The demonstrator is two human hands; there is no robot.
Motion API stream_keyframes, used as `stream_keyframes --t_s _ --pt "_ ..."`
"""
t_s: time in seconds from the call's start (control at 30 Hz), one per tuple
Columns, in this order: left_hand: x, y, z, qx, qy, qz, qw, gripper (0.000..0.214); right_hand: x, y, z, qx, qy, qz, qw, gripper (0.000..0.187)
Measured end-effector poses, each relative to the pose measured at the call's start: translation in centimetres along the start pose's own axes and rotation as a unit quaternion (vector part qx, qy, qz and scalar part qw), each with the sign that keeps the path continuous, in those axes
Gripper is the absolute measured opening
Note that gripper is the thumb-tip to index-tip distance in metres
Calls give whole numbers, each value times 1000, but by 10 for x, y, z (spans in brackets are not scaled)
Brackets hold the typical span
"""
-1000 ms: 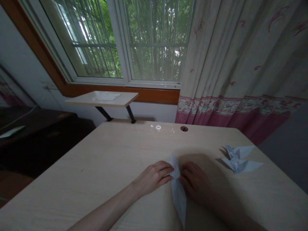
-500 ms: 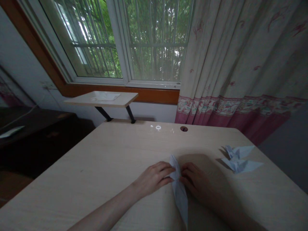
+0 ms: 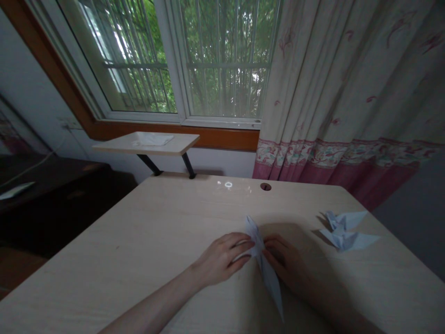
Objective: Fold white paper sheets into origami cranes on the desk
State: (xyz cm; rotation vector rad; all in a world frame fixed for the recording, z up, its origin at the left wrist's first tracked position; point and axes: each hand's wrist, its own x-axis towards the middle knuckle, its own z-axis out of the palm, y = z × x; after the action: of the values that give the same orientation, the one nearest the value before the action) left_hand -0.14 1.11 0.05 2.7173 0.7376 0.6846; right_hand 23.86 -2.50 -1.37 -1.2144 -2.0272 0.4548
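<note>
Folded paper [image 3: 270, 277], moved: since half a second ago, its near tip has swung right and its far tip has slid forward, towards the round hole [image 3: 266, 186].
Desk [image 3: 139, 241]: pale, smooth wood-look top around the hole.
Left hand [image 3: 220, 257]: left of the hole and nearer; fingers bent, almost closed, gripping the paper's left side.
Paper's lie: nearer than the hole, between both hands; thin, white, slim, pointed, long axis slanting far-left to near-right.
Right hand [image 3: 288, 263]: nearer, slightly right of the hole; fingers curled, pinching the paper's middle.
Paper birds [image 3: 358, 240]: two, right of the hole, sharp-winged.
</note>
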Motion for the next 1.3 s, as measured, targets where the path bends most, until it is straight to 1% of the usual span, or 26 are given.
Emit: stream_keyframes --t_s 0.1,0.2,0.3,0.4,0.63,0.77,0.87,0.97,1.1,1.2,1.3 --pt "-1 0 -1 13 23 12 1000 36 -5 7 2 -25 52 -24 998 19" --pt "-3 0 -2 19 30 20 999 42 -11 13 2 -70 101 -73 990 24" --pt "-4 1 -3 18 33 28 999 46 -16 12 0 -107 135 -120 978 29" --pt "-4 2 -5 17 39 40 998 50 -19 9 -3 -127 150 -134 971 36" --pt "-4 7 -9 12 81 87 993 51 -19 3 -8 -102 140 -127 977 37" --pt "-4 7 -9 22 81 93 992 52 -18 2 -11 -90 142 -128 977 42" --pt "-5 5 -6 30 75 73 994 54 -18 5 -10 -121 145 -138 972 47" --pt "-6 2 -2 34 78 37 996 52 -15 11 -8 -178 128 -164 962 49" --pt "-5 -2 1 28 106 5 994 39 -14 18 -5 -246 102 -199 943 50" --pt "-2 -1 -3 23 119 -15 992 28 -17 20 -3 -287 73 -220 930 54" --pt "0 2 -6 21 132 -33 990 19 -20 17 0 -313 55 -230 920 54"
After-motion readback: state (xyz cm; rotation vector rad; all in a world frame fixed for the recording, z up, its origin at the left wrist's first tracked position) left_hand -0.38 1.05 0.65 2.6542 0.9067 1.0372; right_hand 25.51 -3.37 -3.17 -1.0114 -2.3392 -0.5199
